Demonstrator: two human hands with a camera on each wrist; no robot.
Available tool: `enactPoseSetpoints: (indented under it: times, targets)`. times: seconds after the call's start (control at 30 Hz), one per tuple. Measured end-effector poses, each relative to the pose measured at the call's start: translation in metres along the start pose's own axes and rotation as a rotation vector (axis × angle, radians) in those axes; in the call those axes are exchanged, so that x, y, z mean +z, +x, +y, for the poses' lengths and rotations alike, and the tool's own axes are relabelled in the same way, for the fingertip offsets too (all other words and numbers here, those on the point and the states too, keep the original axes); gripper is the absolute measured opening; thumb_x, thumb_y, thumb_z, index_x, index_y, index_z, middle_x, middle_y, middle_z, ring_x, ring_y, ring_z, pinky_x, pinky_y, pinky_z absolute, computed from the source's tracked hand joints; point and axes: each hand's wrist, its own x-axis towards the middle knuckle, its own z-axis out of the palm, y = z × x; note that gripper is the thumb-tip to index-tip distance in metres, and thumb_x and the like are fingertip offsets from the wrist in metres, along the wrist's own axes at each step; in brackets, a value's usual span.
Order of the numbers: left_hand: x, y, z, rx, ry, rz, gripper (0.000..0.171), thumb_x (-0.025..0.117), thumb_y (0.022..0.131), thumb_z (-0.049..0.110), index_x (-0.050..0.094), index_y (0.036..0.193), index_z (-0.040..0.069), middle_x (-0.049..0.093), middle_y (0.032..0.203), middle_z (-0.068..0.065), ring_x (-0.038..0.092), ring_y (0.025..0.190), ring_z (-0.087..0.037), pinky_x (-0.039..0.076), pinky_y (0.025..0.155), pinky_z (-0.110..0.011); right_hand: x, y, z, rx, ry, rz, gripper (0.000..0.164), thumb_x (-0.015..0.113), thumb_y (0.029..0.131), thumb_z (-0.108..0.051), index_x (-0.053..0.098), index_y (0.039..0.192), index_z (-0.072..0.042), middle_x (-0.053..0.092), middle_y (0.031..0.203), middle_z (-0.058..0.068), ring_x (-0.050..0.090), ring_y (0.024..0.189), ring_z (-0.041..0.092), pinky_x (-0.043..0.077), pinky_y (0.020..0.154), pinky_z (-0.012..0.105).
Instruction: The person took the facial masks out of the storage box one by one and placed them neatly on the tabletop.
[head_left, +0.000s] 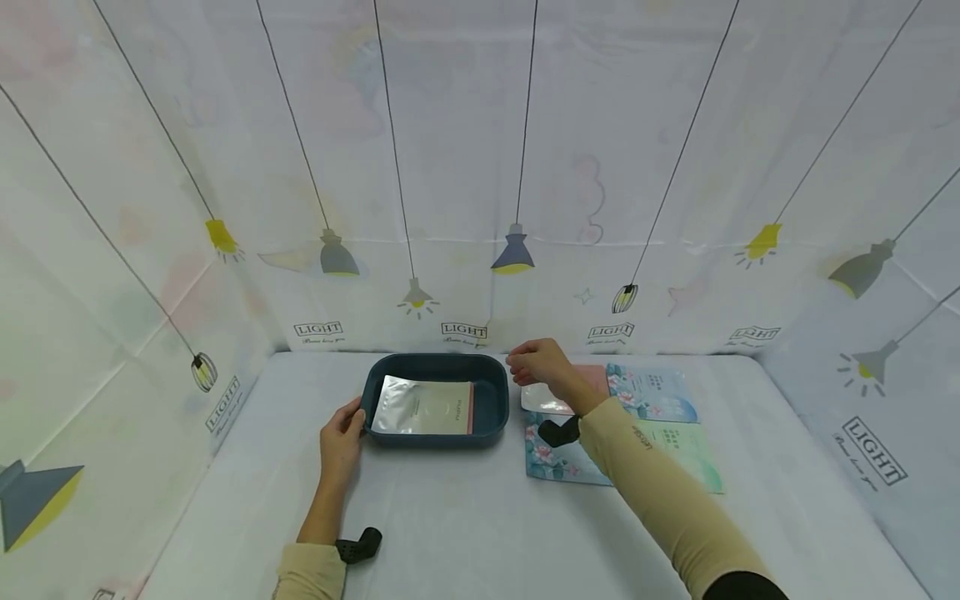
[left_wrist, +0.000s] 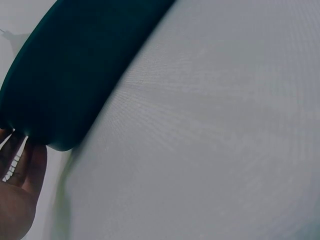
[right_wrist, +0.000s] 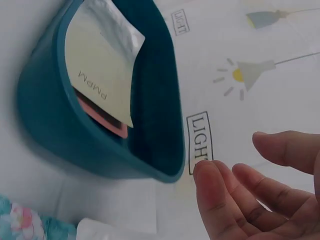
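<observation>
A dark teal basin [head_left: 492, 408] stands on the white table, holding a cream and silver foil packet [head_left: 423, 407] marked PMPM. Beneath that packet, the edge of a pink one [right_wrist: 107, 120] shows in the right wrist view. My left hand [head_left: 342, 442] touches the basin's left end, its fingers [left_wrist: 34, 165] extended against the outer wall. Just past the basin's right end, my right hand [head_left: 546, 367] is raised with loosely bent fingers and holds nothing. Under the right forearm lie flat packets: a pink and white one [head_left: 592, 377], blue floral ones [head_left: 652, 392] and a green one [head_left: 686, 450].
The white tabletop [head_left: 450, 525] extends in front of the basin. Behind and at both sides rise white cloth walls [head_left: 465, 167] printed with hanging lamps. A black wrist camera [head_left: 360, 546] sits on the left wrist, another [head_left: 558, 432] on the right.
</observation>
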Motion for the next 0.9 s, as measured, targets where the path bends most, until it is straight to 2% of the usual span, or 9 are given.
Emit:
enactPoseSetpoints:
  times: [0.13,0.33,0.47,0.57,0.63,0.77,0.9]
  targets:
    - [0.000,-0.001,-0.002,-0.011,-0.006,-0.002,0.039,0.049,0.103,0.020,0.052,0.137,0.001,0.054,0.139,-0.020,0.055,0.121,-0.032,0.048,0.077,-0.004,0.013,0.005,-0.001,0.011,0.025,-0.017,0.033,0.063,0.093,-0.015,0.061,0.117,0.008,0.067,0.105,0.025,0.070,0.085,0.031,0.060,0.080,0.037]
    - [0.000,0.001,0.000,-0.011,-0.005,-0.012,0.039,0.048,0.103,0.022,0.052,0.137,0.003,0.054,0.139,-0.017,0.055,0.122,-0.029,0.047,0.078,-0.003,0.034,0.013,-0.010,0.052,0.016,-0.026,0.039,0.065,0.093,-0.016,0.058,0.122,0.009,0.065,0.114,0.028,0.070,0.091,0.032,0.060,0.081,0.037]
    - [-0.001,0.001,-0.002,-0.012,-0.004,-0.014,0.039,0.048,0.103,0.021,0.051,0.137,0.003,0.054,0.139,-0.017,0.054,0.122,-0.027,0.047,0.078,-0.002,0.049,0.017,-0.010,0.083,-0.010,-0.046,0.036,0.065,0.092,-0.016,0.059,0.119,0.008,0.064,0.114,0.027,0.069,0.083,0.026,0.060,0.081,0.037]
    - [-0.001,0.001,-0.004,-0.029,-0.010,-0.016,0.038,0.048,0.103,0.019,0.052,0.137,0.003,0.054,0.140,-0.017,0.054,0.122,-0.026,0.047,0.078,-0.002,0.060,0.017,-0.006,0.104,-0.054,-0.065,0.033,0.067,0.091,-0.015,0.062,0.115,0.008,0.065,0.110,0.024,0.069,0.079,0.024,0.060,0.080,0.036]
    - [0.000,0.000,-0.006,-0.041,-0.012,-0.015,0.038,0.048,0.103,0.018,0.052,0.137,0.004,0.054,0.140,-0.016,0.055,0.121,-0.025,0.048,0.078,-0.003,0.068,0.017,-0.003,0.110,-0.085,-0.076,0.032,0.067,0.091,-0.015,0.063,0.113,0.008,0.067,0.109,0.023,0.070,0.083,0.027,0.060,0.082,0.037]
    - [0.001,-0.001,-0.007,-0.018,0.009,0.007,0.037,0.049,0.102,0.017,0.053,0.136,0.002,0.057,0.136,-0.018,0.057,0.117,-0.025,0.049,0.077,-0.005,0.080,0.018,0.003,0.111,-0.187,-0.097,0.031,0.067,0.090,-0.015,0.065,0.109,0.009,0.069,0.106,0.025,0.071,0.091,0.034,0.060,0.082,0.039]
    - [0.002,0.003,-0.003,0.010,0.013,0.022,0.038,0.049,0.102,0.019,0.053,0.136,0.001,0.058,0.134,-0.020,0.058,0.116,-0.028,0.049,0.077,-0.005,0.090,0.022,0.004,0.123,-0.302,-0.107,0.034,0.070,0.088,-0.013,0.063,0.111,0.010,0.070,0.097,0.022,0.072,0.085,0.033,0.060,0.078,0.038]
